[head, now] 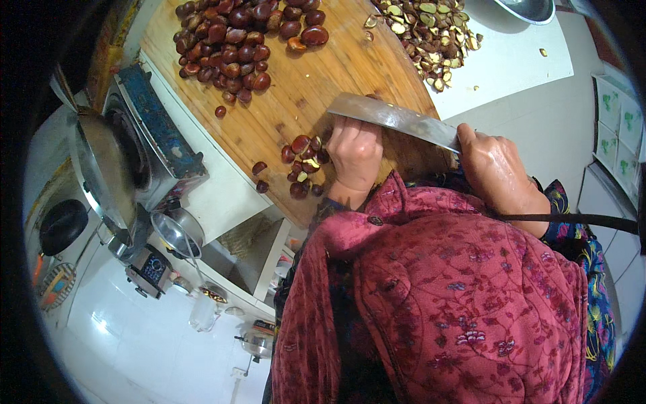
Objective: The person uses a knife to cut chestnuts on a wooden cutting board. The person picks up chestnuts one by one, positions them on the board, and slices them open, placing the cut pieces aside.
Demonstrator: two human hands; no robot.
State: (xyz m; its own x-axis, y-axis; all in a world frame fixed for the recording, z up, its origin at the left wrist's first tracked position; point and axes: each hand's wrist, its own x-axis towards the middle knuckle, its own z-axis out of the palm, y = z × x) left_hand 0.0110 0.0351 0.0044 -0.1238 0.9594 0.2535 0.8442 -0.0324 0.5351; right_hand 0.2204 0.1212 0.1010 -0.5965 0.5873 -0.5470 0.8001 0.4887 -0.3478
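My right hand [494, 166] is closed round the handle of a cleaver [398, 120], whose broad blade slants across the near right of a wooden cutting board [343, 65]. Just before the blade's left part, my left hand [357, 151] rests with bent fingers; its fingertips, and anything under them, are hidden by the blade. A brown piece shows just beyond the blade. Left of my left hand lies a small group of chestnuts [301, 145], some with pale cut faces. A large heap of brown chestnuts [229, 53] covers the board's far left.
Cut chestnut pieces and shells [434, 38] are heaped on a white surface [525, 55] at the far right, near a metal bowl [535, 9]. Left of the board stand a gas stove [156, 131] with a wok [103, 166] and a metal strainer [176, 232]. A dark cord crosses by my right wrist.
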